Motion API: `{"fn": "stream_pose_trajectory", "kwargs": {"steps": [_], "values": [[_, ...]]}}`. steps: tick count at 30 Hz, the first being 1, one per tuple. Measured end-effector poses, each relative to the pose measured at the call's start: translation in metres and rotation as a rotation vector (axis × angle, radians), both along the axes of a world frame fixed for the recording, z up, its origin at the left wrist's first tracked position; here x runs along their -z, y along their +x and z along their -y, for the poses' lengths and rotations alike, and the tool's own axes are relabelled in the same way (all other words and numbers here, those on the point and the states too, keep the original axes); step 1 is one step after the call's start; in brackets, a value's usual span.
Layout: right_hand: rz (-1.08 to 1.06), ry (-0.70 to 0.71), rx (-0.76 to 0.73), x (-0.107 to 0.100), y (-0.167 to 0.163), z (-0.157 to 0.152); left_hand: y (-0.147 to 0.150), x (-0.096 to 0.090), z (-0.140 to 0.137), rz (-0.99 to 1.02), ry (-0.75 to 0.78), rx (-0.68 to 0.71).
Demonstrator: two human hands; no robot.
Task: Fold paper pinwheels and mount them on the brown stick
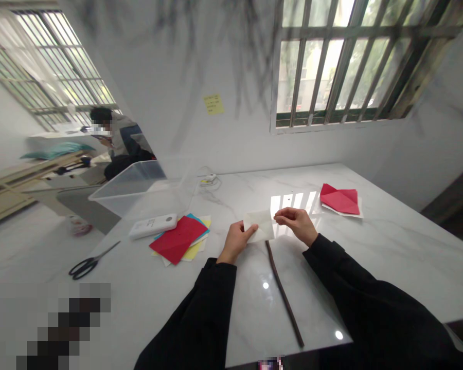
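My left hand (238, 239) pinches a small cream-white sheet of paper (259, 225) between thumb and fingers, the thumb lying over its face. Just right of the sheet, my right hand (298, 224) has its thumb and fingertips pressed together close to the paper's right edge. Whether those fingertips hold anything is too small to make out. Below the paper, a thin dark brown stick (283, 293) lies on the table between my forearms, slanting toward the front edge.
Left of my hands, a pile of red, blue and yellow paper (179, 239) lies against a white box-shaped device (154, 226). Black scissors (85, 266) rest farther left, below a clear plastic bin (131, 180). Red paper (341, 199) lies at back right. A person (119, 136) sits beyond the table.
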State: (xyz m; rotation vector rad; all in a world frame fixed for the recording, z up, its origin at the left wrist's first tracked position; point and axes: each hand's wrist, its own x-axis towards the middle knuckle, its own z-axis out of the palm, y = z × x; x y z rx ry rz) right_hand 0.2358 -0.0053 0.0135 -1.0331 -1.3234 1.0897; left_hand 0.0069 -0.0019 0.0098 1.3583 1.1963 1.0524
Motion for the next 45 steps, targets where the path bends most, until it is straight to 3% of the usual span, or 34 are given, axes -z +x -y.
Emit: {"fn": "stream_pose_trajectory", "kwargs": {"steps": [4,11,36,45], "values": [[0.226,0.208,-0.019,0.002,-0.008,0.005,0.000,-0.001,0.001,0.034,-0.007,0.023],[0.312,0.282,-0.055,0.012,-0.018,0.006,0.007,-0.006,0.007,0.033,0.019,0.076],[0.388,0.252,-0.052,0.002,-0.019,0.014,0.010,-0.006,0.008,0.059,0.025,0.090],[0.316,0.169,-0.059,0.002,-0.021,0.014,0.010,-0.009,0.008,0.091,0.015,0.139]]}}
